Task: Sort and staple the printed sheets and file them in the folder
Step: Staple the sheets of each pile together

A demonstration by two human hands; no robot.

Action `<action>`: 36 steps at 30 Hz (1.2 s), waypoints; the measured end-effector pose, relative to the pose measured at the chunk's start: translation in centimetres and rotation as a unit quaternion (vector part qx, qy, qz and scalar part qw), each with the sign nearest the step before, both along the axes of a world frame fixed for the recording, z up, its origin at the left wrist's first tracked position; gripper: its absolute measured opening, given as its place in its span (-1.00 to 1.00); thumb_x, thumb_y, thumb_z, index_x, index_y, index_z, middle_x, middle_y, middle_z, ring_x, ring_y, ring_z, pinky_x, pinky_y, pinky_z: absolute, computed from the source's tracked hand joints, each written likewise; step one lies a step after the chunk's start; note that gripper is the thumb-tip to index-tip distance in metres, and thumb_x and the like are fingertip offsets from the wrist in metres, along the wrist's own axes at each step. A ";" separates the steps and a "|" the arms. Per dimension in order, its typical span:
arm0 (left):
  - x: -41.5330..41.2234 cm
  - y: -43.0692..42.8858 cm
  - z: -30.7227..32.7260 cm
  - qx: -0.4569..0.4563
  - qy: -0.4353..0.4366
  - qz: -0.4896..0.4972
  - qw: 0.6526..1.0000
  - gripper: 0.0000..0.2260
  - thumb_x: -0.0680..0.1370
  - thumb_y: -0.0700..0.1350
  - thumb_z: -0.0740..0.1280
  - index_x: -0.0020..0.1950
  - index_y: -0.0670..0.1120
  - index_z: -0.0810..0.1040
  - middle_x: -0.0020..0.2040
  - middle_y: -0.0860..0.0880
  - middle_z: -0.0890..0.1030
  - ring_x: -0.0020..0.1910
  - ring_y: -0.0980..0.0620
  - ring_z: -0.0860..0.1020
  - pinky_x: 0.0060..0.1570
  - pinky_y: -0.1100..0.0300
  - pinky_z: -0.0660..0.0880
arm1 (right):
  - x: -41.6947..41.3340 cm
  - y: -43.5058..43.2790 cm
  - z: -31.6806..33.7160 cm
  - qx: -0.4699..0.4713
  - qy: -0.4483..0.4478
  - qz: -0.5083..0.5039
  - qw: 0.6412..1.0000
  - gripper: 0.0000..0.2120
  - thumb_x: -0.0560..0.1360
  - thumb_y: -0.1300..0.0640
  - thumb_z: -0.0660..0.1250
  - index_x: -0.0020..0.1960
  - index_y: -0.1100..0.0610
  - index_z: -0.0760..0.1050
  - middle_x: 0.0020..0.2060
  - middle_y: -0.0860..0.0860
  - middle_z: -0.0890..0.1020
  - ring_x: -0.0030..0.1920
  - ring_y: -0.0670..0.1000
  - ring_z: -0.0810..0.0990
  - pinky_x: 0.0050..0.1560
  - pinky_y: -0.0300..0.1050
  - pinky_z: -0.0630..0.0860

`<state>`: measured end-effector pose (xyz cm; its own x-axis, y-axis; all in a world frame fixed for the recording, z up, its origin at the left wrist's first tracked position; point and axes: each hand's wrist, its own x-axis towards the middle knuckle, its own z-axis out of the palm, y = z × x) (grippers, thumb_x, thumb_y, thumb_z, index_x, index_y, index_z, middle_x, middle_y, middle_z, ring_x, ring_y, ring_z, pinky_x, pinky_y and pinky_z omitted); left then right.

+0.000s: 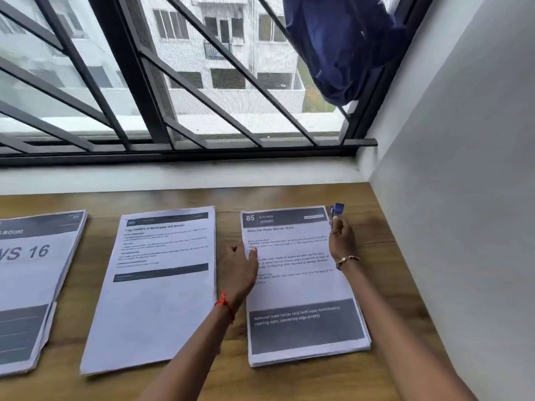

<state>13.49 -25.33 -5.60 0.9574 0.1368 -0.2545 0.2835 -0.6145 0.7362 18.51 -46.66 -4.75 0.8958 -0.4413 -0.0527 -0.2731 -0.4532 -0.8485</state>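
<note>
On the wooden desk (225,198) three piles of printed sheets lie side by side. The "Kitchen" pile (301,287) sits by the desk's right edge, with the middle pile (156,299) and left pile (29,285) beside it. Stapling appears to be the step in hand. The left hand (241,270), fingers straight, steadies that pile's left edge. The right hand (343,238) grips a small blue stapler (337,211) at its far right corner. Next, the corner likely needs squaring and one firm squeeze. No folder shows.

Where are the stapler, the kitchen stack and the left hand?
stapler (338,210), head view, its blue upper end.
kitchen stack (302,289), head view, white middle of the top sheet.
left hand (241,270), head view, back of the hand.
</note>
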 end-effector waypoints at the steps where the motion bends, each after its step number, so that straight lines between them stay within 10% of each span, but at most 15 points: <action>1: -0.1 0.0 0.0 0.007 0.000 0.000 1.000 -0.68 0.61 0.03 0.11 0.21 -0.13 0.48 0.10 -0.13 0.43 0.09 -0.11 0.45 0.18 -0.02 0.42 | 0.1 0.1 -0.2 0.006 -0.006 -0.005 1.000 -0.40 0.20 -0.25 -0.17 -0.17 0.16 0.40 -0.23 0.12 0.39 -0.13 0.03 0.32 -0.14 -0.16 0.20; 8: 1.1 -0.2 0.7 -0.052 -0.016 0.037 0.998 -0.56 0.49 0.07 0.06 -0.21 -0.26 0.50 -0.22 -0.19 0.55 -0.19 -0.16 0.50 -0.17 -0.02 0.43 | 0.3 0.5 -1.2 0.009 -0.018 -0.031 0.999 -0.30 0.27 -0.24 -0.15 -0.12 0.35 0.43 -0.20 0.26 0.46 -0.16 0.09 0.36 -0.14 -0.12 0.23; 13: 3.4 0.6 -3.6 -0.106 -0.019 0.059 0.992 -0.43 0.41 0.23 0.00 -0.10 -0.18 0.60 -0.14 -0.12 0.67 -0.13 -0.11 0.62 -0.10 -0.14 0.56 | 0.1 0.5 -1.5 0.001 -0.021 -0.035 0.999 -0.34 0.29 -0.23 -0.13 -0.12 0.33 0.41 -0.20 0.32 0.48 -0.18 0.10 0.36 -0.14 -0.09 0.23; 23: 2.6 -1.0 1.7 0.009 -0.075 0.091 0.993 -0.76 0.54 -0.25 0.16 -0.32 -0.24 0.45 -0.22 -0.29 0.57 -0.21 -0.25 0.54 -0.31 0.07 0.33 | -0.3 0.6 -1.5 -0.038 -0.042 -0.038 0.998 -0.22 0.29 -0.23 -0.14 0.03 0.43 0.43 -0.07 0.37 0.51 -0.02 0.30 0.46 -0.04 0.04 0.33; 30: 3.6 -1.1 2.4 -0.078 -0.029 0.154 0.985 -0.66 0.54 -0.27 0.15 -0.45 -0.14 0.24 -0.46 -0.05 0.28 -0.45 0.05 0.23 -0.46 0.20 0.10 | -0.5 0.7 -1.5 -0.042 -0.080 -0.035 0.995 -0.28 0.31 -0.18 -0.11 -0.04 0.46 0.41 -0.11 0.36 0.50 -0.03 0.26 0.44 -0.17 -0.14 0.15; 36: 4.4 -0.9 1.8 -0.159 0.016 0.119 0.980 -0.79 0.56 -0.21 0.19 -0.07 -0.25 0.61 -0.16 -0.11 0.64 -0.21 -0.02 0.57 -0.32 0.28 0.45 | -0.5 0.7 -1.9 -0.055 -0.101 -0.036 0.993 -0.36 0.34 -0.14 -0.08 -0.11 0.43 0.42 -0.18 0.34 0.51 -0.08 0.24 0.44 -0.21 -0.18 0.10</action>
